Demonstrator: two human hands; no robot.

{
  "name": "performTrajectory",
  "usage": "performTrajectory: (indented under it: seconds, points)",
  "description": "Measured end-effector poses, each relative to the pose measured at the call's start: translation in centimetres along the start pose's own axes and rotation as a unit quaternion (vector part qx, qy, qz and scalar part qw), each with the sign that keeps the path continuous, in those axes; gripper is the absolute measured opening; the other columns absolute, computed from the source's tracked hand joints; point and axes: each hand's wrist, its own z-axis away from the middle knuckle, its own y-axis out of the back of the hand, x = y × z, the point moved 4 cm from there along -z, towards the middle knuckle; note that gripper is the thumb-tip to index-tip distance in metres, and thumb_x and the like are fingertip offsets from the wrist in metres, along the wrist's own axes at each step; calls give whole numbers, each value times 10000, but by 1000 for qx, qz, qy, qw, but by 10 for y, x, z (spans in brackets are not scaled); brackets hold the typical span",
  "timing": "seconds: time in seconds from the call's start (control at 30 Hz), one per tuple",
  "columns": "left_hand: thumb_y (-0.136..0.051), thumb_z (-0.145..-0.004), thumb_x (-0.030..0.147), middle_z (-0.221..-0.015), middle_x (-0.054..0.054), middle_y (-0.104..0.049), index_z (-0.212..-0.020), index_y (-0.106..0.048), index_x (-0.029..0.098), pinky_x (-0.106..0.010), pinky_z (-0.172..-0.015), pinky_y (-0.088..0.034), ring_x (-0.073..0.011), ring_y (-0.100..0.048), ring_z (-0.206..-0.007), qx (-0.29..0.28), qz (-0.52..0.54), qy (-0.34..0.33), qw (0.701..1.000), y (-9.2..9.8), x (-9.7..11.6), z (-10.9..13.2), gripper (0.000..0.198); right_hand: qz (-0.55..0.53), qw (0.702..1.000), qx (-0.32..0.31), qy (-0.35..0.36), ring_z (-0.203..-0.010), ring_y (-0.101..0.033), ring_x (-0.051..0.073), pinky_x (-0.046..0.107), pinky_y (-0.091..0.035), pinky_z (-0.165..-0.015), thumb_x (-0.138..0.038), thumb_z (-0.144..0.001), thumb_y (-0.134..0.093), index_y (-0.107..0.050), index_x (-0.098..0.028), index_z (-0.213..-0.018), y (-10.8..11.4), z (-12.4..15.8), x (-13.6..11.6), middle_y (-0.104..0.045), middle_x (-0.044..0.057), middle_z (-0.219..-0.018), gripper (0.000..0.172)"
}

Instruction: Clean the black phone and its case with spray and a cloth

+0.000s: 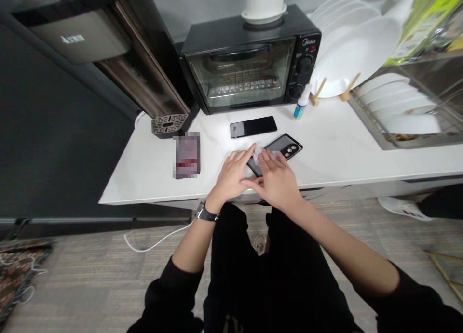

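A black phone (282, 146) lies face down on the white counter (152, 164), its camera lenses toward the right. My left hand (233, 174) rests on the phone's near end, fingers pressing it down. My right hand (277, 176) lies beside it, fingers on a small white crumpled wipe (259, 153) held against the phone's back. Both hands touch each other at the thumbs. A second black phone (253, 126) lies flat just behind, apart from both hands.
A black toaster oven (249, 68) stands at the back with a small spray bottle (301, 104) to its right. White plates (347, 48) lean in a rack; a dish rack (405, 111) sits right. A blurred packet (187, 155) lies left, near a dark appliance (144, 58).
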Motion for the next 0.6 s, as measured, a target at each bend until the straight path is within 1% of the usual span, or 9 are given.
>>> performTrajectory:
  seconds: [0.07,0.1,0.17,0.23,0.3,0.37,0.43,0.5,0.6]
  points:
    - [-751,-836,293,-1488,-84,-631,-1731,-222,255,-448,-1123,-448,-323,-542,-1255,0,-2,-2,1000,0,-1,1,1040,-31,999,-16,29,-1452,-586,384,577,-370,-1281,-808,-985,-445,-587,51,-1470,0,12,-23,-593,303,-1528,996]
    - [-757,-827,291,-1486,-78,-632,-1731,-221,257,-446,-1128,-446,-322,-539,-1259,2,-2,-2,1000,0,-1,1,1052,-42,998,-24,37,-1459,-583,370,584,-364,-1285,-806,-988,-442,-581,28,-1485,3,18,-28,-593,281,-1539,981]
    - [-777,-832,315,-1486,-71,-634,-1728,-223,266,-446,-1134,-443,-322,-537,-1271,3,-3,-2,1000,0,1,2,1055,-48,997,-36,40,-1466,-580,345,623,-324,-1298,-777,-1014,-428,-590,-54,-1502,11,26,-22,-608,215,-1548,887]
    - [-796,-855,382,-1490,-77,-635,-1721,-239,268,-459,-1135,-438,-329,-540,-1286,2,-4,-1,1000,1,4,2,1037,-38,997,-45,41,-1464,-586,323,658,-272,-1310,-704,-1056,-425,-611,-141,-1496,20,29,0,-640,144,-1534,739]
    - [-799,-875,453,-1500,-84,-635,-1712,-261,259,-473,-1144,-426,-337,-540,-1302,0,-8,0,1000,2,7,2,1014,-9,999,-35,24,-1460,-589,330,679,-238,-1311,-653,-1074,-438,-617,-170,-1495,28,26,31,-650,124,-1527,665]
    - [-796,-883,476,-1508,-88,-633,-1704,-277,245,-482,-1154,-415,-340,-540,-1308,0,-13,3,1000,2,9,1,998,26,1000,-10,-9,-1444,-602,352,701,-206,-1309,-637,-1081,-432,-606,-156,-1506,33,19,62,-637,148,-1537,665]
    - [-794,-884,466,-1512,-87,-632,-1701,-281,243,-485,-1157,-412,-339,-541,-1305,1,-15,4,1000,2,9,0,991,47,998,11,-37,-1433,-610,368,715,-188,-1306,-648,-1082,-409,-601,-125,-1504,33,9,79,-631,182,-1538,699]
    - [-794,-879,457,-1511,-86,-630,-1702,-276,251,-489,-1158,-414,-338,-541,-1306,2,-15,3,1000,1,8,0,994,45,998,16,-45,-1441,-602,372,695,-217,-1305,-680,-1071,-403,-611,-89,-1484,26,1,75,-640,207,-1521,750]
    - [-761,-886,404,-1518,-102,-610,-1713,-250,235,-484,-1159,-424,-335,-531,-1312,3,-15,-7,1000,-2,3,0,987,11,1000,7,-19,-1444,-597,378,653,-281,-1299,-739,-1034,-432,-635,-46,-1447,12,-1,35,-642,240,-1506,833]
